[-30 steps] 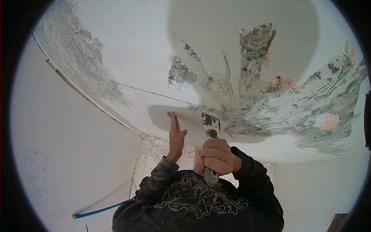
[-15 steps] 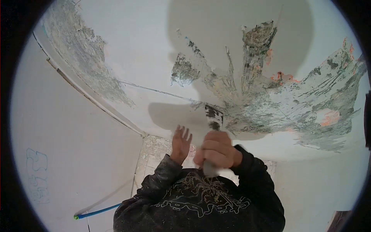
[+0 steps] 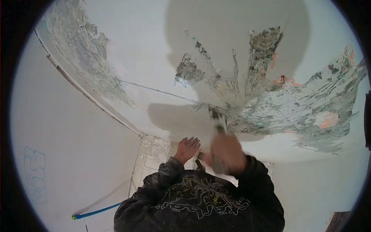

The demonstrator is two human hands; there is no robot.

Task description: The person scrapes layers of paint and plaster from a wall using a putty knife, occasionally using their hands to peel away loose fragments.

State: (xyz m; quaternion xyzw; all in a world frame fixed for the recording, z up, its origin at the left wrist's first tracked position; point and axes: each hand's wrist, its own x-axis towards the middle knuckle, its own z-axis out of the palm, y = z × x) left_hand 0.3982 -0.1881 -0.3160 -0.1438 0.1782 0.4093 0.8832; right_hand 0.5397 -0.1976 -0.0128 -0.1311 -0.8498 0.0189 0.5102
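My right hand [image 3: 227,152] is wrapped round the handle of a scraper [image 3: 218,120] and is blurred by motion. The scraper's wide blade, smeared dark and white, points up and meets the lower edge of the scraped patch [image 3: 270,108] on the white surface [image 3: 135,46]. My left hand [image 3: 187,149] hangs to the left of the scraper, fingers stretched out and slightly apart, holding nothing. Grey, rough streaks fan upward from around the blade.
Another scraped area [image 3: 83,50] lies at the upper left. A long cracked seam [image 3: 77,89] curves down the left. A blue pipe [image 3: 98,210] juts out at lower left. Debris [image 3: 154,149] covers the tiled floor below. Something brown [image 3: 338,221] stands at lower right.
My right hand and the scraper have shifted slightly right. My left hand has moved a little lower and to the right, its fingers tilting rightward.
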